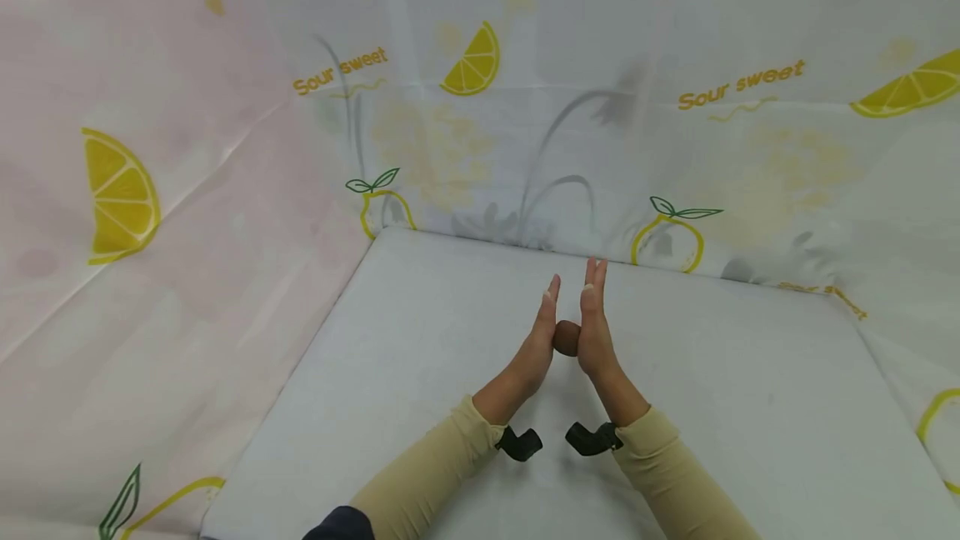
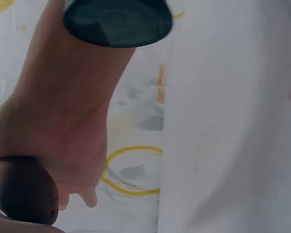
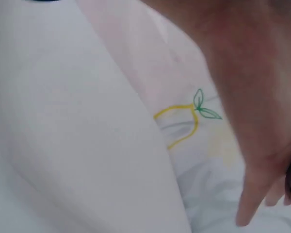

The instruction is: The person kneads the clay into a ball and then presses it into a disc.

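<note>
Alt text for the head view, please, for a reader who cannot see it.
Two hands, left hand and right hand, press a small brown ball between flat palms, fingers straight, above a white table. Lemon-print sheets hang behind and beside it.

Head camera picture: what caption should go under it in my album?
Two flat hands, left hand and right hand, press a brown ball between their palms above a white table.

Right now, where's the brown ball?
In the head view the brown ball sits mid-table, pressed between the palms of the left hand and the right hand, whose fingers point straight toward the lemon-print backdrop.
</note>
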A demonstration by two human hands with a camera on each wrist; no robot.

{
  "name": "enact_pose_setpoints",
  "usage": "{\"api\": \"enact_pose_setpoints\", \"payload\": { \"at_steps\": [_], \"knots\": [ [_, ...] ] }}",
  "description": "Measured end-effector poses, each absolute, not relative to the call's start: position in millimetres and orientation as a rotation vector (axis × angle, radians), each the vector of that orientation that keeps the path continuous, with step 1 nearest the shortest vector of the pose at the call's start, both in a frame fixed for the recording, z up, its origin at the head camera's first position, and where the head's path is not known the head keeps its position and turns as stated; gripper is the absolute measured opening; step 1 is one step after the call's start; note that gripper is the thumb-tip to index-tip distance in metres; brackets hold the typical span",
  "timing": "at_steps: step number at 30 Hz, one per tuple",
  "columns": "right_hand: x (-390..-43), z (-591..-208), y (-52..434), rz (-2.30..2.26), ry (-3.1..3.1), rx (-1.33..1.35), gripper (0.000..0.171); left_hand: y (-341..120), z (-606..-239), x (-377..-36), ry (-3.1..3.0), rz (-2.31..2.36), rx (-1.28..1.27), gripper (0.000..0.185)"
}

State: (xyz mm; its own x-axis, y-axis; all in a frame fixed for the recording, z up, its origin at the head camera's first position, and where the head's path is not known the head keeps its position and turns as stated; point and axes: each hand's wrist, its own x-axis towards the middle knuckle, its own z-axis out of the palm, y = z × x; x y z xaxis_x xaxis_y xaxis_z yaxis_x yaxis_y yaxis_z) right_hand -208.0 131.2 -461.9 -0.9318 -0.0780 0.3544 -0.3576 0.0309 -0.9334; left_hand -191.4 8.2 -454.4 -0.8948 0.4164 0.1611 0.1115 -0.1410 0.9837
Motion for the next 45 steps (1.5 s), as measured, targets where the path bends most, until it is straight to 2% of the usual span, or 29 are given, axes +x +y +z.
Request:
{"api": "enact_pose_setpoints", "payload": {
  "at_steps": [9, 13, 17, 22, 25, 29, 32, 39, 45],
  "knots": [
    [-203.9, -480.2, 125.8, 2.007, -2.151, 0.444, 0.063, -0.1, -439.8, -199.5, 1.867, 2.202, 0.635, 0.089],
    [-197.0, -485.1, 118.5, 1.95, -2.189, 0.467, 0.061, -0.1, -437.9, -203.5, 1.927, 2.235, 0.572, 0.09],
    [-186.5, -487.0, 108.7, 1.881, -2.217, 0.488, 0.063, 2.3, -443.0, -212.9, 2.083, 2.201, 0.499, 0.086],
    [-173.4, -487.9, 99.3, 1.801, -2.222, 0.521, 0.065, 3.8, -456.2, -226.8, 2.267, 2.065, 0.475, 0.094],
    [-170.2, -485.0, 97.8, 1.765, -2.197, 0.543, 0.065, 3.0, -464.6, -229.0, 2.256, 2.02, 0.444, 0.092],
    [-173.2, -477.2, 100.7, 1.745, -2.147, 0.569, 0.065, 2.9, -474.6, -225.3, 2.154, 2.011, 0.434, 0.079],
    [-178.5, -472.0, 104.5, 1.759, -2.124, 0.568, 0.066, 3.0, -479.6, -219.4, 2.085, 2.016, 0.445, 0.075],
    [-194.5, -468.2, 116.7, 1.92, -2.099, 0.499, 0.067, 2.2, -479.1, -204.3, 2.013, 1.992, 0.541, 0.086],
    [-204.0, -473.7, 126.3, 1.998, -2.118, 0.436, 0.067, -1.2, -464.2, -197.4, 1.93, 1.998, 0.675, 0.092]
  ]
}}
